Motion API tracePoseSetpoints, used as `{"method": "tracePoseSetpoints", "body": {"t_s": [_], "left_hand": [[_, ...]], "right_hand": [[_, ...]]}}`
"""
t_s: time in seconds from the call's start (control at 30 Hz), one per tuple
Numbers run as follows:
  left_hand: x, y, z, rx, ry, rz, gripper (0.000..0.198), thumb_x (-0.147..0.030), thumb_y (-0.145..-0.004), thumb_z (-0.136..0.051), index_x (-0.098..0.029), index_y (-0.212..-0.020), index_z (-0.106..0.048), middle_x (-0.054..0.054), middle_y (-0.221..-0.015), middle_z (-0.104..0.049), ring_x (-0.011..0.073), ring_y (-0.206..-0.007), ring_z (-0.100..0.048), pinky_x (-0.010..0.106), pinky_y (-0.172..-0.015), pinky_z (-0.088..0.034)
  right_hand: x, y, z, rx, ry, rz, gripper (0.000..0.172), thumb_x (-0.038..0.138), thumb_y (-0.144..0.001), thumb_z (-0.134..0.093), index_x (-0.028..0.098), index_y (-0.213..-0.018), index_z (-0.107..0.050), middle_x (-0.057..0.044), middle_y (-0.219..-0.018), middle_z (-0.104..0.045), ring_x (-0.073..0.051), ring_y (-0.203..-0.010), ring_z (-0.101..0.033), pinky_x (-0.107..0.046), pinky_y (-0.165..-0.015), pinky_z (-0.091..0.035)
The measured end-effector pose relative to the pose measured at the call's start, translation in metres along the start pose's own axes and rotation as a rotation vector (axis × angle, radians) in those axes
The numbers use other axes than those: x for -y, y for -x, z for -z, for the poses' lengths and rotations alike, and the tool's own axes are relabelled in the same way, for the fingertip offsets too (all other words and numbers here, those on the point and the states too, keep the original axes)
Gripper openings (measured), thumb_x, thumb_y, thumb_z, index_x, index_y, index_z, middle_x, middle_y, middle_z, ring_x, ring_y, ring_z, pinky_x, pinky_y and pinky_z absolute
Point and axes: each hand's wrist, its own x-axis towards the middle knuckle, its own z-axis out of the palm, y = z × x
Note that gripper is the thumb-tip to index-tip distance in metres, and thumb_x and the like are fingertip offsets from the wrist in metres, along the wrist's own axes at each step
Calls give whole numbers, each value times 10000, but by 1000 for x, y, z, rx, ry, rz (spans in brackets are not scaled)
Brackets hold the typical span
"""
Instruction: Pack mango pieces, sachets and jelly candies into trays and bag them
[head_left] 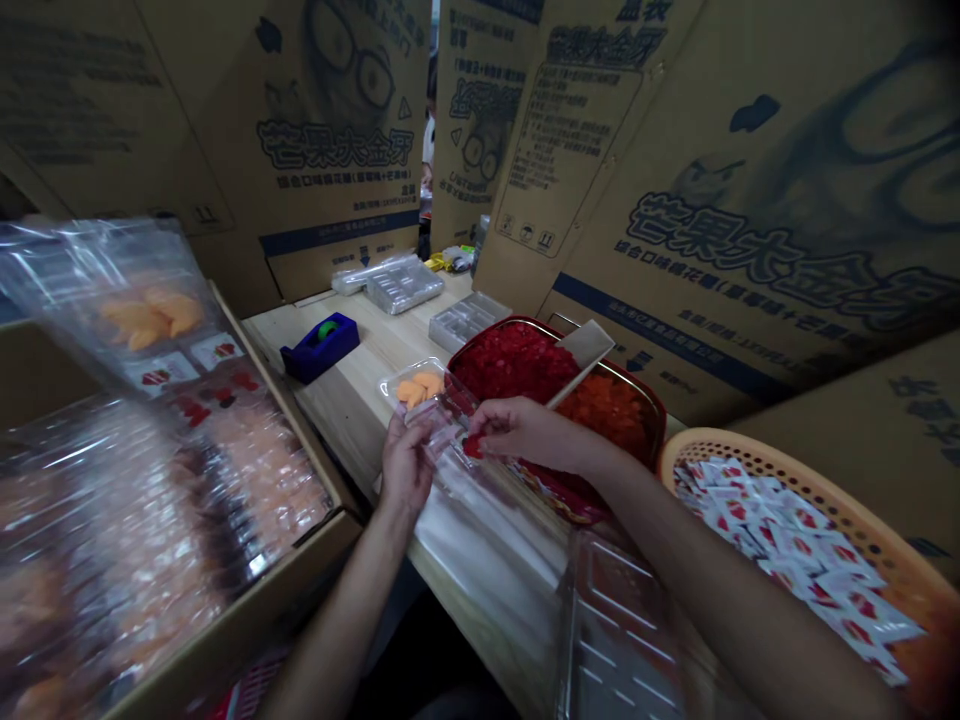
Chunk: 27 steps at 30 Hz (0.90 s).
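Note:
At the table's near edge, my left hand [407, 462] has its fingers closed on a clear plastic bag [442, 432], pinching it near the opening. My right hand [517, 432] is just to the right, its fingertips together on a small red candy [473, 446] at the bag. Just beyond my left hand lies a clear plastic tray [386, 385] with several orange candies [420, 387] in it. More flat clear bags [487, 510] lie below my hands. Behind my right wrist stands a red container holding red candies [517, 362] and orange candies [611, 412].
A white scoop [586, 345] rests on the red container. At right is an orange basket [701, 440] of small packets [795, 540]. Left stand a carton [330, 530] of filled packages and a blue tape dispenser [322, 347]. Clear trays [615, 610] lie at front. Tall cardboard boxes [337, 200] wall the back.

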Motion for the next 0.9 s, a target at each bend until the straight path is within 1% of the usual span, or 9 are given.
{"method": "tracePoseSetpoints", "body": {"t_s": [0.2, 0.3, 0.4, 0.47, 0.57, 0.67, 0.73, 0.8, 0.9], "left_hand": [[0, 0, 1, -22, 0, 2, 453, -18, -645, -558, -235, -1038, -494, 14, -927, -659, 148, -760, -642, 255, -631, -524], [1, 0, 2, -27, 5, 22, 455, -22, -648, -566, -238, -1040, -485, 14, -920, -658, 148, -757, -643, 269, -639, -529], [1, 0, 4, -8, 22, 27, 458, -21, -654, -566, -231, -1051, -477, 21, -915, -658, 157, -767, -645, 318, -684, -536], [1, 1, 6, -6, 35, 32, 463, -15, -657, -561, -227, -1059, -470, 26, -914, -658, 166, -779, -645, 367, -728, -533], [1, 2, 7, -27, 34, 52, 466, -9, -656, -556, -229, -1056, -463, 27, -907, -658, 172, -783, -647, 416, -769, -521], [0, 5, 6, -15, 24, 58, 464, -18, -660, -560, -226, -1059, -444, 43, -932, -656, 189, -814, -649, 432, -779, -516], [-2, 8, 6, 8, 20, 64, 448, -27, -668, -563, -226, -1048, -433, 51, -960, -652, 197, -842, -648, 427, -784, -515], [-4, 13, 6, 20, 14, 82, 423, -31, -676, -561, -229, -1026, -432, 49, -974, -651, 193, -840, -650, 410, -782, -516], [-7, 20, 8, 33, -1, 120, 397, -38, -684, -559, -231, -1012, -443, 51, -989, -651, 193, -832, -654, 381, -768, -518]], "right_hand": [[0, -8, -17, 114, 184, 136, 251, 30, -674, -513, 151, -846, -649, 21, -709, -607, -93, -669, -518, -186, -609, -390], [0, -4, -16, 67, 205, 134, 295, 26, -687, -494, 157, -904, -645, 19, -738, -611, -96, -686, -520, -199, -645, -397], [-1, 2, -11, 5, 140, 108, 250, 65, -713, -488, 137, -909, -627, 11, -736, -598, -98, -669, -520, -202, -625, -407], [-2, 4, -1, -80, 89, 100, 217, 116, -736, -491, 133, -912, -617, 7, -729, -585, -102, -658, -520, -200, -600, -412], [-9, 1, 22, -371, 134, 50, 305, 152, -766, -464, 158, -1044, -589, 17, -684, -559, -109, -636, -520, -211, -597, -418], [-16, 2, 40, -625, 307, -6, 357, 164, -779, -454, 186, -1118, -565, 23, -641, -547, -123, -626, -520, -239, -637, -415], [-19, 11, 41, -668, 390, 2, 256, 176, -765, -482, 183, -983, -617, 12, -668, -569, -128, -639, -522, -244, -651, -410], [-20, 25, 33, -646, 413, 44, 136, 181, -750, -504, 177, -817, -623, -5, -727, -593, -131, -674, -534, -238, -660, -409], [-25, 48, 18, -648, 480, 50, 101, 178, -763, -494, 183, -747, -594, -19, -799, -606, -136, -751, -550, -232, -694, -403]]}}
